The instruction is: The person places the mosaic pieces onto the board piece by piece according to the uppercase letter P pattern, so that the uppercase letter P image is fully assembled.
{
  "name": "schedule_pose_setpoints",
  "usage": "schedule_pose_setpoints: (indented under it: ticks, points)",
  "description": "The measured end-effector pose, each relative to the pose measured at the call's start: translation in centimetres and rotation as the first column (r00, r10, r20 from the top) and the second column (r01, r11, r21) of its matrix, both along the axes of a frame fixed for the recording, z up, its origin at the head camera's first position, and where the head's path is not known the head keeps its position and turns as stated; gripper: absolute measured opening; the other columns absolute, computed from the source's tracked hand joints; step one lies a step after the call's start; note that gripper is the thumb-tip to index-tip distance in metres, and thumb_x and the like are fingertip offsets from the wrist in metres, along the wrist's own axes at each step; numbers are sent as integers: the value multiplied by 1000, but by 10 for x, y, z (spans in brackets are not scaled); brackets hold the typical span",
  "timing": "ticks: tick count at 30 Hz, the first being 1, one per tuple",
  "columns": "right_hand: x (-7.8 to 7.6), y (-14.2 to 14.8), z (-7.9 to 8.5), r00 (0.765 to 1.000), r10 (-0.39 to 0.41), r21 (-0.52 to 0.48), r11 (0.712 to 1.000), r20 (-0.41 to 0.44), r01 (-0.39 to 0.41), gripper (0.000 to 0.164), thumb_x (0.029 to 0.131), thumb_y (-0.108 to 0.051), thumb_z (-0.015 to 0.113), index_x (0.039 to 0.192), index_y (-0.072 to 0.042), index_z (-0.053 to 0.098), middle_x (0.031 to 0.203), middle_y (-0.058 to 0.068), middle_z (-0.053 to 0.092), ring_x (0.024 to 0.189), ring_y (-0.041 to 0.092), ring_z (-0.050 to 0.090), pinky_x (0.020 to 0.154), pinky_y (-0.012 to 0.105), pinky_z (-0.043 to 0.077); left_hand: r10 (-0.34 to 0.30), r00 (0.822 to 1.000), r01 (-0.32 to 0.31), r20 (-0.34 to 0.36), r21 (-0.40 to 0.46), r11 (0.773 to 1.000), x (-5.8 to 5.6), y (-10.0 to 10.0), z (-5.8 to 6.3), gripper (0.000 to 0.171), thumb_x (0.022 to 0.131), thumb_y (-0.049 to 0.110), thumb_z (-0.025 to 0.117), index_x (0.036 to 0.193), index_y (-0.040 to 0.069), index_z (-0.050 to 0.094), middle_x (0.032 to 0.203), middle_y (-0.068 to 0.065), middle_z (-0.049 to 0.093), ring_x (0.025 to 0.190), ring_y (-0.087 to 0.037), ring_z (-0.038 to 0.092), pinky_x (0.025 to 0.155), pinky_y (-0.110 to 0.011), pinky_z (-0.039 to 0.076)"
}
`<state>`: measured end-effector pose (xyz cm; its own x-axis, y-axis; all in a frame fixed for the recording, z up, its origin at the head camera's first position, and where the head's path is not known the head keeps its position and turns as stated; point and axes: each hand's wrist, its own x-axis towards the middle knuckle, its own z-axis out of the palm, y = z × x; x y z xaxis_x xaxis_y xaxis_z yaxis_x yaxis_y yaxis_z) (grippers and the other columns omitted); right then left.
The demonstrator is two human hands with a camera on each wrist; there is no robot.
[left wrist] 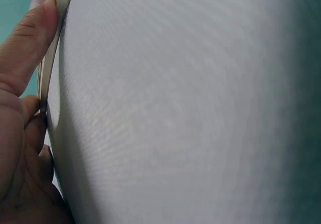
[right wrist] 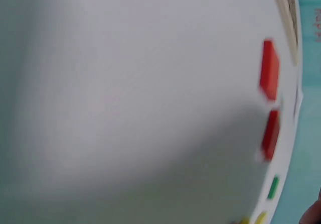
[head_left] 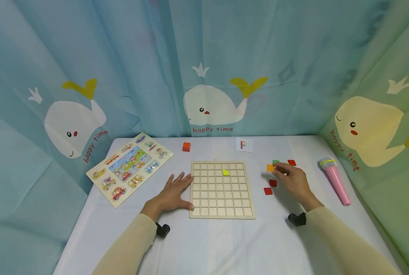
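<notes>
A wooden grid board [head_left: 221, 218] lies flat on the white table, with one yellow tile [head_left: 226, 172] in a cell of its second row. My left hand [head_left: 171, 194] rests at the board's left side, fingers spread and fairly straight; in the left wrist view its thumb [left wrist: 30, 43] lies against the board's edge [left wrist: 48, 76]. To the right of the board, my right hand [head_left: 292, 181] pinches an orange tile [head_left: 270, 167] between thumb and fingertips. Around that hand lie red tiles [head_left: 268, 191] and a green tile [head_left: 275, 161], partly covered by the fingers.
A picture puzzle board [head_left: 130, 168] with vehicle pieces lies at the left. At the back are an orange cube [head_left: 186, 147] and a small card with a coloured grid [head_left: 243, 144]. A pink toy microphone [head_left: 336, 181] lies by the right edge. Curtains [head_left: 218, 34] surround the table.
</notes>
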<state>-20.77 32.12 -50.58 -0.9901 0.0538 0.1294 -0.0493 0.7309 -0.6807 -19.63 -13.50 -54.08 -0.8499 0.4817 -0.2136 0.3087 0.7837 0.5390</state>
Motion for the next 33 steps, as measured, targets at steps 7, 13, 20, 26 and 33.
schedule_pose_setpoints:
  ticks: [7,13,20,26,33]
  points:
    - [-8,-37,8,999,10,-60,998,38,-8,36,102,-19,72,136,-8,71,121,19,73,101,28,61,71,12,51,0,1000,0,5,0,1000,0,0,2,119,76,58,88,169,18,27,177,3,21,166,-22,4,135,-46,-9]
    - [-18,-70,9,995,64,-91,994,71,-58,35,102,-16,71,136,-7,70,123,18,73,107,31,63,84,25,52,3,1000,-3,6,4,1000,1,1,3,119,75,59,89,169,17,28,177,1,21,166,-24,5,135,-47,-8]
    - [-29,-102,2,986,163,-103,982,31,-159,28,100,-11,71,127,-3,74,111,17,77,101,31,70,76,29,56,9,1000,-9,4,-1,1000,0,1,1,119,75,57,90,169,19,28,177,3,20,166,-22,4,135,-45,-9]
    - [-34,-115,-9,975,182,-65,983,129,-174,28,103,-12,66,129,-6,73,115,15,77,99,27,68,81,34,60,8,1000,-8,-3,6,1000,-1,1,0,118,75,58,90,168,18,29,176,2,22,166,-24,5,135,-47,-8]
    - [-32,-122,-11,971,189,20,981,144,-194,27,100,-9,70,125,-4,74,108,14,77,89,24,67,81,42,61,10,1000,-10,3,7,1000,-1,1,1,118,75,58,89,168,19,29,176,2,21,166,-23,5,135,-47,-9]
